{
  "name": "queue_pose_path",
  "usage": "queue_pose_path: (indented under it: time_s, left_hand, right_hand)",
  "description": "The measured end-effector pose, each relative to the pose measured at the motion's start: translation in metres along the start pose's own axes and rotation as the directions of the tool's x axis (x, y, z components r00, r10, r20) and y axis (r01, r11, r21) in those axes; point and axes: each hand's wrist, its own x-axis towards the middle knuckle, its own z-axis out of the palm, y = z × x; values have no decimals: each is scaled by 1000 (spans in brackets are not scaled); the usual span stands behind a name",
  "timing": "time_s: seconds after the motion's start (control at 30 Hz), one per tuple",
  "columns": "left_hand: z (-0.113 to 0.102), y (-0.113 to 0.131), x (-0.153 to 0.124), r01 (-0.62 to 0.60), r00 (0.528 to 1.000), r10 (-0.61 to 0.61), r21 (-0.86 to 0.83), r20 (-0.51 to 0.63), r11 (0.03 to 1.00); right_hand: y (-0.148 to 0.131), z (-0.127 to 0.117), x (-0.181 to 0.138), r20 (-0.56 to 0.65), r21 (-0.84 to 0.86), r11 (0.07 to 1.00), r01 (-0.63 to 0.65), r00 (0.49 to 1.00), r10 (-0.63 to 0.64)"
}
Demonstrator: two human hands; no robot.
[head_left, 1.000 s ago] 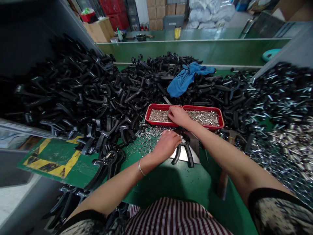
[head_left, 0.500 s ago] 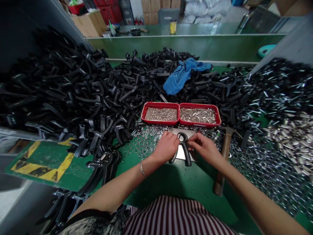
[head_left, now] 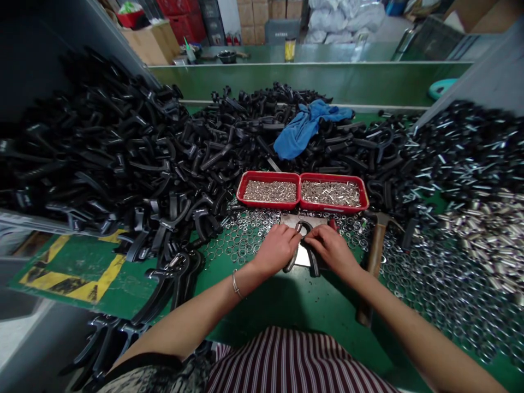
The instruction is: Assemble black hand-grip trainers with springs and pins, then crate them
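Note:
A black two-legged hand grip (head_left: 313,263) with a small coil spring near its top lies over a metal plate (head_left: 303,256) on the green bench. My left hand (head_left: 279,246) is closed around its left leg and upper side, beside the spring. The fingers of my right hand (head_left: 331,245) are pinched together at the middle of the hand grip, just below its curved top. Whatever small thing may be between these fingertips is hidden. A hammer (head_left: 375,251) with a wooden handle lies right of my right hand.
Two red trays (head_left: 268,205) of small metal parts stand beyond the plate. Black handle parts (head_left: 164,147) are heaped behind and left, with a blue cloth (head_left: 297,134) on top. Metal rings (head_left: 442,295) and silver cylinders (head_left: 487,234) spread on the right. Assembled hand grips (head_left: 174,278) lie at left.
My right hand has moved left, from beside the hand grip onto its middle. My left hand stays on the hand grip in nearly the same place.

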Motion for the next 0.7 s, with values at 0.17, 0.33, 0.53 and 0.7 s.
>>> queue_pose_path:
  time_s: [0.17,0.33,0.53,0.7]
  left_hand:
    - [3,-6,2,82,994,-94,-171,-58,982]
    - [-3,-10,-3,255,874,-471,-715,-118,651]
    - [-14,-3,-10,271,729,-650,-963,212,-10]
    - [-11,-1,-17,266,727,-655,-964,207,-8]
  right_hand:
    - [8,9,2,-27,-123,979,160,986,-164]
    - [10,13,5,-31,-246,937,248,964,-263]
    - [7,16,6,-10,-339,885,320,939,-343]
    - [6,12,6,26,-374,870,320,942,-335]
